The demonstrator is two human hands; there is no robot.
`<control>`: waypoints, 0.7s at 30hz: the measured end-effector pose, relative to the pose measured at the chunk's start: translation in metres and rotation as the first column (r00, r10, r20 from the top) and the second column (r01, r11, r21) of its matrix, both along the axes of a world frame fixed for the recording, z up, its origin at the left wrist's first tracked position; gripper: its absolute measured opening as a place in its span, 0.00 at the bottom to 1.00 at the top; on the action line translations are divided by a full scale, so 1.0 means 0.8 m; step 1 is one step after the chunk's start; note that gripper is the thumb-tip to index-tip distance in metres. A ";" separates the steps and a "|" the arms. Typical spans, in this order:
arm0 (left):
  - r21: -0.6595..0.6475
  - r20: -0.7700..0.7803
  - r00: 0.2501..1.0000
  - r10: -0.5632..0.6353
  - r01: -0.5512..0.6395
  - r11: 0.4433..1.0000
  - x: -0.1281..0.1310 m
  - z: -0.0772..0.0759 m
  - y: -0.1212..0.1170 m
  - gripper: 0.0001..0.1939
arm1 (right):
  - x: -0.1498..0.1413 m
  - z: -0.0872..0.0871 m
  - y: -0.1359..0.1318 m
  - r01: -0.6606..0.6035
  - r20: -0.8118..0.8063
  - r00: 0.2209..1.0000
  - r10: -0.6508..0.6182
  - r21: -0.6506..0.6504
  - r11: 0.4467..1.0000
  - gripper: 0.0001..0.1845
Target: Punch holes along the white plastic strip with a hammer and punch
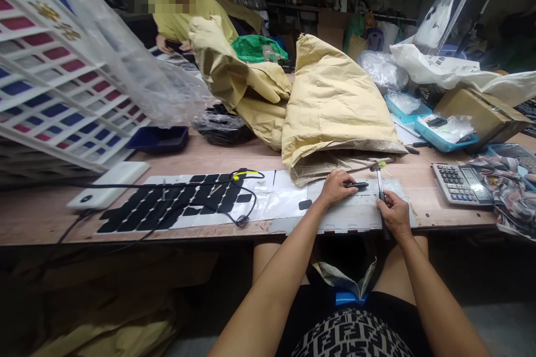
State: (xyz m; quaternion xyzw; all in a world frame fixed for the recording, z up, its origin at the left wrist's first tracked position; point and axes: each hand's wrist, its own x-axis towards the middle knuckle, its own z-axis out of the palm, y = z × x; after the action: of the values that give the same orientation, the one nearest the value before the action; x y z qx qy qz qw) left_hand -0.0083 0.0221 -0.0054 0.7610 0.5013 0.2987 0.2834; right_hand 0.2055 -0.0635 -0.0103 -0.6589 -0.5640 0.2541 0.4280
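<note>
Left hand [334,188] at the near edge of the tabletop [422,201], fingers bent and closed on the left end of a slim black piece [358,185], smooth and bar-shaped; how the thumb sits is unclear. The piece lies roughly level above a pale, flat board [330,223] with a notched near edge. Right hand [396,215], just right of it, has its fingers wrapped shut round the dark grip of a small hammer [380,181]: straight, shiny metal shaft, head at the far end with a yellow-green part. Left of the board, a white sheet [257,206] printed with rows of black rounded shapes; a thin black cable [242,221] loops over it, a yellow bit on one stretch. Farther left, a smooth white oblong power strip [109,184] and a lattice-sided white plastic basket [79,75] with clear film draped beside it. Beyond the hands, a stiff, creased tan sack [339,106], its near edge frayed. To the right, a grey calculator [463,185], a crumpled patterned cloth [513,192], and, farther off, a shallow blue plastic tray [452,144] beside a brown cardboard box [473,109].
</note>
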 end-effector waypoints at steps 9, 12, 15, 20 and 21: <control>0.264 0.267 0.939 -0.219 0.147 0.953 -0.025 0.040 -0.176 0.07 | 0.000 -0.005 -0.004 -0.012 0.040 0.999 0.012 0.014 1.000 0.25; 0.127 0.151 0.971 -0.185 0.166 0.978 -0.027 0.000 -0.229 0.07 | -0.002 -0.002 -0.005 -0.009 0.057 0.998 0.009 0.010 1.000 0.26; -0.169 -0.027 0.999 -0.036 0.031 0.985 -0.025 -0.050 -0.249 0.11 | -0.002 0.000 -0.007 -0.012 0.049 0.999 0.011 0.009 1.000 0.26; -0.440 -0.151 0.981 -0.123 0.045 0.897 -0.018 -0.035 -0.253 0.22 | -0.002 -0.001 -0.009 -0.012 0.047 0.999 0.012 -0.005 1.000 0.24; -0.462 -0.076 0.982 -0.171 0.118 0.879 -0.017 -0.015 -0.255 0.18 | -0.002 -0.001 -0.009 -0.015 0.049 0.999 0.015 -0.005 1.000 0.24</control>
State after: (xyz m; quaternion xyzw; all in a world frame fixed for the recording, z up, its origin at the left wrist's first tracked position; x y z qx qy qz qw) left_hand -0.0218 -0.1815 -0.0176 0.7244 0.5146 0.1066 0.4462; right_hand 0.2037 -0.0709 -0.0111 -0.6616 -0.5787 0.2425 0.4106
